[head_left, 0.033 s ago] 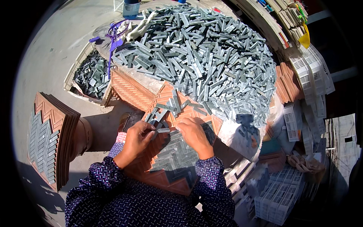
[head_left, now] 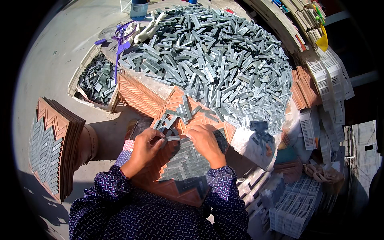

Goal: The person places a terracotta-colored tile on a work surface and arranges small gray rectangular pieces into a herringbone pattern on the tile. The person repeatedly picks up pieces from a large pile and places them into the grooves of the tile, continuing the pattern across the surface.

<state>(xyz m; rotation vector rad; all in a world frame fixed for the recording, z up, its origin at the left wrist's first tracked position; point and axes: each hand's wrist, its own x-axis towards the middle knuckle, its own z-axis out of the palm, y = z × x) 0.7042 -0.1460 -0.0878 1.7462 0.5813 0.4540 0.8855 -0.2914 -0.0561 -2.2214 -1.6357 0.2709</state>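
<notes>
My left hand (head_left: 146,148) pinches a short grey stone strip (head_left: 173,138) between thumb and fingers, above an orange herringbone-grooved tray (head_left: 150,182). Grey strips (head_left: 184,162) fill part of the tray in a zigzag pattern. Over the tray's upper part, my right hand (head_left: 205,143) is bent with its fingertips close together, near the end of the held strip. What those fingers hold, if anything, is hidden. Several loose strips (head_left: 186,108) lie on the tray beyond my hands.
A large heap of grey strips (head_left: 208,60) covers the table ahead. Left of it stands a pale crate (head_left: 74,86) of dark pieces. A stack of orange trays (head_left: 68,140) rises at far left. White plastic crates (head_left: 296,206) stand at right.
</notes>
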